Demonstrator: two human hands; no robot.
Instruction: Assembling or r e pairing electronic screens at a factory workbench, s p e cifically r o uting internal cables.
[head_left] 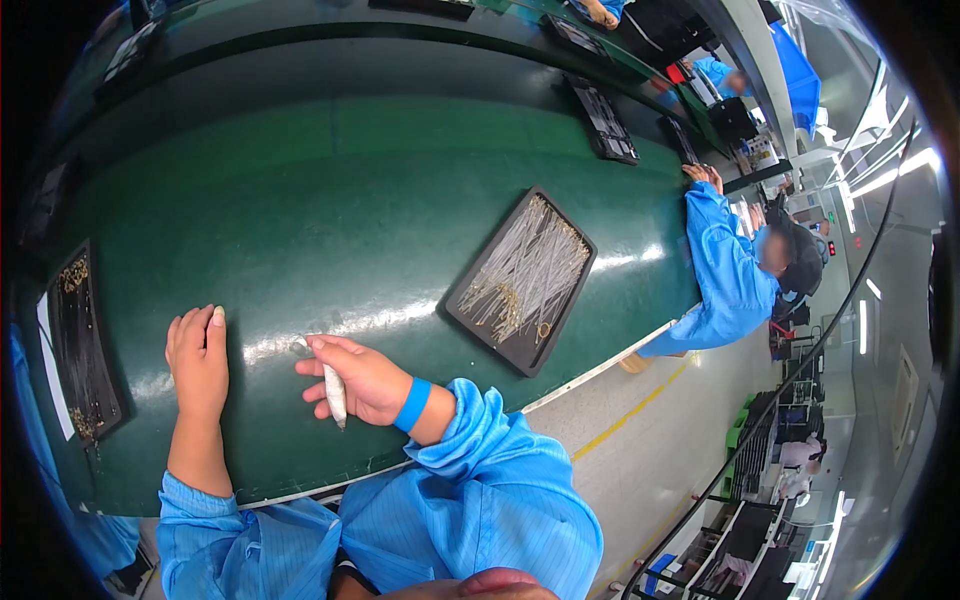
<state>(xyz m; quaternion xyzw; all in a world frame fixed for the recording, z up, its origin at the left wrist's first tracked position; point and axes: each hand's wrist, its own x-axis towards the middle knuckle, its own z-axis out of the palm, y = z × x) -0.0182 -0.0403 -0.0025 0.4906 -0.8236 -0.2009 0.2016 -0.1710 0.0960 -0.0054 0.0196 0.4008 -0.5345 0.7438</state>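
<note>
My left hand (198,362) rests on the green table (300,220), its fingers laid forward on the surface and the thumb alongside. Nothing shows in it. To its right, my right hand (368,388) is closed round a slim tool wrapped in white (335,397), with a pointed lower end. Its tip by the thumb is too small to make out. A blue band (412,404) circles that wrist. Beyond my right hand lies a dark tray (520,352) holding many thin, pale wires (530,262) with gold-coloured ends.
At the left, a black tray (90,365) with small gold-coloured pieces lies by a white sheet (55,375). Another dark tray (603,120) is at the far right. A co-worker in blue (730,265) sits at the table's right end. Aisle floor (620,425) runs behind the edge.
</note>
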